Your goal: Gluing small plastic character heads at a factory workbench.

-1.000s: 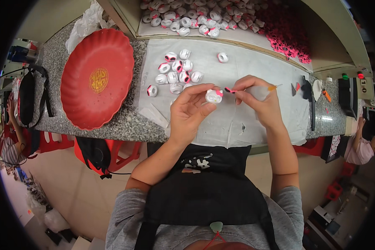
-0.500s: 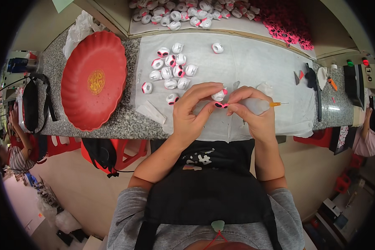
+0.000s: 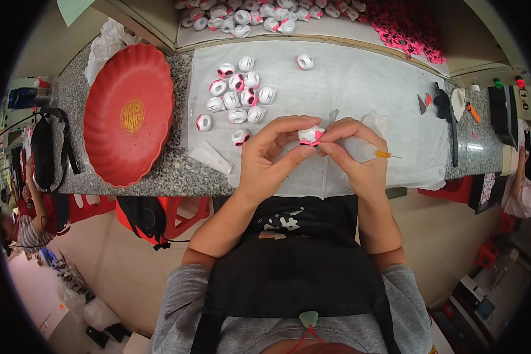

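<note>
In front of me, my left hand is closed, thumb and fingers gripping a small white toy head. A pink-and-black glasses-shaped piece lies against the head's near side. Pinched fingertips of my right hand touch the right edge of this piece. Tucked in the same hand is a translucent squeeze bottle, its orange needle tip pointing right. Several white toy heads lie on the white sheet to the left, some with pink-and-black pieces on them.
At left stands a red scalloped tray. A raised shelf at the back bears piled white heads and a heap of pink pieces. An orange-handled tool lies at right. A folded white paper strip is near the front edge.
The glasses-shaped piece, held just below the white head before, now sits against it. My right fingertips have come closer to the head, and the bottle has shifted slightly left.
</note>
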### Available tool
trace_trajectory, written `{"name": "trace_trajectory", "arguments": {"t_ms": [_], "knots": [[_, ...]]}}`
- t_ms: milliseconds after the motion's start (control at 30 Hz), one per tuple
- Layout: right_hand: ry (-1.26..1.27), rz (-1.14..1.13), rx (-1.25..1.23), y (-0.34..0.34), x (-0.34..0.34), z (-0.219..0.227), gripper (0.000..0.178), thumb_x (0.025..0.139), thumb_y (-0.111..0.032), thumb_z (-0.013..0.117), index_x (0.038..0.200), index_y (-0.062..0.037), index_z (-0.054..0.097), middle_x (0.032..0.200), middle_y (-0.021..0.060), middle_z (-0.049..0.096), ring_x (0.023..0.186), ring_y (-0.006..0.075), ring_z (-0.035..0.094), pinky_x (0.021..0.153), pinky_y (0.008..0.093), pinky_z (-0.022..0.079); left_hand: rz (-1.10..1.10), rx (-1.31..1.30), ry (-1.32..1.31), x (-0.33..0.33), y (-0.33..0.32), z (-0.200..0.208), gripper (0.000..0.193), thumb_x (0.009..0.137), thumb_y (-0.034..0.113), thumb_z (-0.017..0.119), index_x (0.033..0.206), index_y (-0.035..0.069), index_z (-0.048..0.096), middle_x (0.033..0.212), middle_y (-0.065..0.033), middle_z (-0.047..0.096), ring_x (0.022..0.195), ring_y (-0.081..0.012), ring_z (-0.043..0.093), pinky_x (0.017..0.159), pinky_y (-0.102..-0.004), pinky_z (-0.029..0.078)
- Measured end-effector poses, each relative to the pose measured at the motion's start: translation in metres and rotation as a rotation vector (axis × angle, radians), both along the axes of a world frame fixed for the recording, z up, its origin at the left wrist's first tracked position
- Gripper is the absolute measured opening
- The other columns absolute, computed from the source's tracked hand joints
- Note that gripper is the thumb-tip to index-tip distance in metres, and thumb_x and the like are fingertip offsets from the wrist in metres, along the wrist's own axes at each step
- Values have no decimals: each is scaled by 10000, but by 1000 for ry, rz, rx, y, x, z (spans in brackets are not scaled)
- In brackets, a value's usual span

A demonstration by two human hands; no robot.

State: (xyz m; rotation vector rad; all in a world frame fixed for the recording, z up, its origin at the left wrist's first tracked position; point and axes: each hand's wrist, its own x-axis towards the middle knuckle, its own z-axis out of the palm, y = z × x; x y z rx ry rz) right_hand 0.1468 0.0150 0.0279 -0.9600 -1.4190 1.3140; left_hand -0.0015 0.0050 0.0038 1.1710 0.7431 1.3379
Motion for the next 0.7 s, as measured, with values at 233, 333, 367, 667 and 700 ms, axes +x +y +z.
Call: {"name": "trace_trajectory", "arguments": {"t_ms": [233, 333, 367, 667, 700], "knots": [[31, -144, -4, -8, -6, -4, 221, 650, 35, 581, 846, 12, 483, 719, 67, 503, 609, 108, 490, 536, 208, 412, -72, -127, -191, -2, 0, 3, 311, 650, -50, 585, 945, -28, 491, 1008, -178, 485, 873, -156, 498, 719, -233, 414], [164, -59, -158, -7, -7, -3, 236, 649, 18, 588, 864, 22, 493, 711, 59, 499, 602, 103, 488, 526, 203, 408, -96, -141, -212, -4, -1, 2, 290, 655, -56, 580, 934, -24, 510, 986, -148, 493, 881, -164, 496, 735, -240, 415], [134, -21, -138, -6, -7, -4, 247, 653, 16, 584, 884, 25, 495, 699, 56, 496, 597, 106, 488, 519, 204, 409, -104, -131, -221, -5, -1, 2, 281, 663, -62, 571, 936, -21, 520, 960, -118, 506, 891, -174, 496, 759, -253, 414], [259, 61, -252, -9, -4, -10, 254, 675, 24, 575, 924, 23, 524, 817, 72, 554, 671, 106, 519, 534, 203, 433, -182, -176, -254, -6, 0, 0, 245, 659, -64, 570, 898, -16, 545, 934, -110, 512, 853, -162, 500, 688, -243, 439], [303, 67, -274, -9, -4, -12, 250, 672, 27, 578, 916, 28, 523, 827, 77, 555, 676, 110, 524, 546, 209, 440, -182, -178, -252, -6, 0, 1, 245, 659, -64, 570, 898, -16, 545, 934, -110, 512, 853, -162, 500, 688, -243, 439]]}}
